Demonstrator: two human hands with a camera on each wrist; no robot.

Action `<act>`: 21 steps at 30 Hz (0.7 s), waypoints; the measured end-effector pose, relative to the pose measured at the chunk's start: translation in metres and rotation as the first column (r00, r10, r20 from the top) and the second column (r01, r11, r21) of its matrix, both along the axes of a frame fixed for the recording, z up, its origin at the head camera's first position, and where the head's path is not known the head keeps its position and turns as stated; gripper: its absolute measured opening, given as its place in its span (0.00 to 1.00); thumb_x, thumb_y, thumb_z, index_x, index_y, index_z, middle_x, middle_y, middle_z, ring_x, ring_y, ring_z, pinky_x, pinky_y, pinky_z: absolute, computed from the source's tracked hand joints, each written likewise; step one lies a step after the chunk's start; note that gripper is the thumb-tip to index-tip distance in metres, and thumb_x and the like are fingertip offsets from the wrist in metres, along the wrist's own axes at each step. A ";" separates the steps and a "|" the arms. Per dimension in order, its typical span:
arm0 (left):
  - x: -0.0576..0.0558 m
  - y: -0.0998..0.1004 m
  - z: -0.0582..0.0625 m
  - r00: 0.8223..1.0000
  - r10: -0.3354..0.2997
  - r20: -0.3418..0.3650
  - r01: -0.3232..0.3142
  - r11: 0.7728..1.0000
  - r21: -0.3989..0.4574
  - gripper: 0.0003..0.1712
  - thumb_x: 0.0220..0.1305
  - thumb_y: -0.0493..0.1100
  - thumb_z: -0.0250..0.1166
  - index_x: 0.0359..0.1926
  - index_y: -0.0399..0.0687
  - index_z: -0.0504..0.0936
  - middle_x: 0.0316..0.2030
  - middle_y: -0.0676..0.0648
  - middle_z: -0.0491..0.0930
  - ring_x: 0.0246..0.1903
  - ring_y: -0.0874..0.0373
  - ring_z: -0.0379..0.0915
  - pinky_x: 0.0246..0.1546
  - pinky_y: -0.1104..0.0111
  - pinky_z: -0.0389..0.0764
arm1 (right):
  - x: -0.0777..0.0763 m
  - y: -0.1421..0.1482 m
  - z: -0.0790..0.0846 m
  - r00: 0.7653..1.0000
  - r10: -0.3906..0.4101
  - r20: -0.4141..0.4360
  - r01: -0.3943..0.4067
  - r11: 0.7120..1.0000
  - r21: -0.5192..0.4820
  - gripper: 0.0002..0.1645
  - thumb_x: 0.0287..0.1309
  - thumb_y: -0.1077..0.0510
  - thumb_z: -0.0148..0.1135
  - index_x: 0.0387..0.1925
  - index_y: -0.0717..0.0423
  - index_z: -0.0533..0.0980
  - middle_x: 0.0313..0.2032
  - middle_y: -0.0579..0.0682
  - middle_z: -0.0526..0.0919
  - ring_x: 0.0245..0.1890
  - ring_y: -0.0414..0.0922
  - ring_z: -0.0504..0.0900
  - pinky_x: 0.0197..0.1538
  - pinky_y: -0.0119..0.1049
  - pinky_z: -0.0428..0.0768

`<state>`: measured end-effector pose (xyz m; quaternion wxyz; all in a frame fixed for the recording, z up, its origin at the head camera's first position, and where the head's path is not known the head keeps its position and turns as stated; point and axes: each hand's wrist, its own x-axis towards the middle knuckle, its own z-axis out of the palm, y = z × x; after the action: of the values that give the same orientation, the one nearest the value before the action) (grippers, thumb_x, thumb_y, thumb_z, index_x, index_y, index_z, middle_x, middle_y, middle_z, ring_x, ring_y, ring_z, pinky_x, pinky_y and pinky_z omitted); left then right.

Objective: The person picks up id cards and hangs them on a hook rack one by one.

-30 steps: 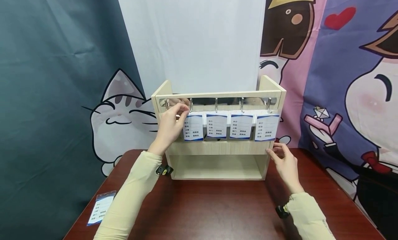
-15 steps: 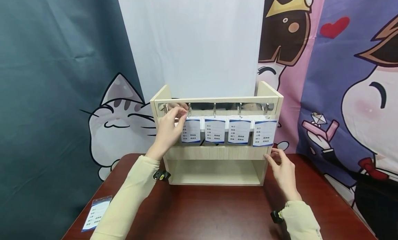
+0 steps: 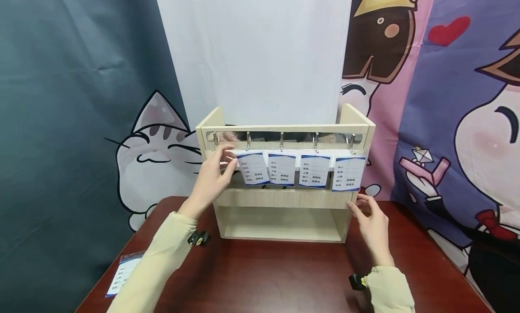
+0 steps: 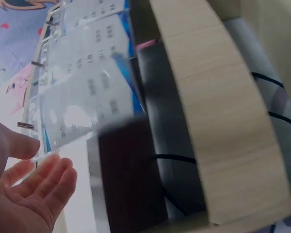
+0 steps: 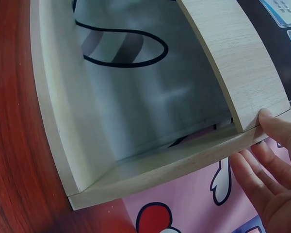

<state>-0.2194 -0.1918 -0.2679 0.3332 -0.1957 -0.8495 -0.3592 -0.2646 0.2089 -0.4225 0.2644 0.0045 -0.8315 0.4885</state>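
Four-hook detail aside, several clear-sleeved badge cards hang in a row on the wooden rack [image 3: 284, 199]. The leftmost badge card [image 3: 253, 168] hangs tilted, its lower end towards the right. My left hand [image 3: 213, 175] is beside that card's upper left corner, thumb and fingers apart; in the left wrist view the badge card [image 4: 87, 107] has its corner close to the thumb, and I cannot tell whether they touch. My right hand [image 3: 371, 223] holds the rack's right side panel [image 5: 184, 167], thumb on the front edge and fingers behind.
Another badge card [image 3: 123, 274] lies on the dark red table [image 3: 276, 277] at the left, partly covered by the left sleeve. The leftmost metal hook [image 3: 215, 140] carries no card. Below the cards the rack has a bare shelf [image 3: 280, 223].
My left hand has drawn back left and slightly down from the leftmost hanging card, its fingers now parted. That card has gone from straight to tilted. The right hand stays on the rack.
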 end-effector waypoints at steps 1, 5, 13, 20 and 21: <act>0.002 -0.002 -0.003 1.000 0.002 0.001 -0.002 1.000 -0.002 0.19 0.72 0.35 0.60 0.62 0.42 0.72 0.45 0.42 0.83 0.46 0.51 0.82 0.50 0.58 0.83 | 0.001 0.001 0.000 1.000 -0.005 0.003 0.005 1.000 0.000 0.24 0.65 0.48 0.68 0.59 0.48 0.78 0.43 0.53 0.86 0.32 0.26 0.78 0.38 0.16 0.72; 0.013 -0.016 -0.022 1.000 0.030 0.008 -0.029 0.999 -0.022 0.18 0.72 0.37 0.62 0.60 0.42 0.74 0.44 0.44 0.83 0.44 0.53 0.81 0.48 0.57 0.83 | 0.004 0.003 0.000 1.000 -0.019 0.003 0.019 1.000 0.004 0.24 0.64 0.48 0.69 0.59 0.48 0.78 0.43 0.53 0.86 0.33 0.26 0.77 0.38 0.16 0.72; 0.052 -0.083 -0.071 0.982 0.174 0.075 -0.165 0.979 -0.118 0.11 0.70 0.36 0.64 0.52 0.41 0.81 0.42 0.46 0.85 0.42 0.54 0.81 0.42 0.60 0.83 | 0.003 -0.002 0.000 1.000 -0.005 0.000 0.005 1.000 -0.004 0.23 0.64 0.48 0.69 0.58 0.49 0.78 0.43 0.53 0.86 0.32 0.29 0.78 0.37 0.17 0.73; 0.095 -0.140 -0.110 0.919 0.351 0.178 -0.316 0.928 -0.195 0.10 0.71 0.40 0.64 0.51 0.46 0.81 0.41 0.47 0.85 0.40 0.49 0.81 0.38 0.64 0.81 | 0.003 -0.002 -0.005 1.000 -0.011 0.006 0.011 1.000 -0.017 0.23 0.64 0.48 0.69 0.58 0.48 0.79 0.42 0.52 0.86 0.33 0.29 0.78 0.36 0.17 0.73; 0.099 -0.146 -0.114 0.907 0.372 0.198 -0.335 0.921 -0.199 0.10 0.71 0.40 0.64 0.51 0.45 0.81 0.42 0.47 0.85 0.40 0.48 0.81 0.37 0.64 0.80 | 0.002 -0.002 -0.005 1.000 -0.013 0.003 0.013 1.000 -0.018 0.23 0.64 0.48 0.69 0.58 0.48 0.79 0.42 0.52 0.85 0.33 0.29 0.78 0.36 0.17 0.73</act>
<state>-0.1201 -0.3376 -0.3819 0.2746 -0.0210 -0.9300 -0.2434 -0.2622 0.2069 -0.4274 0.2662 -0.0038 -0.8274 0.4945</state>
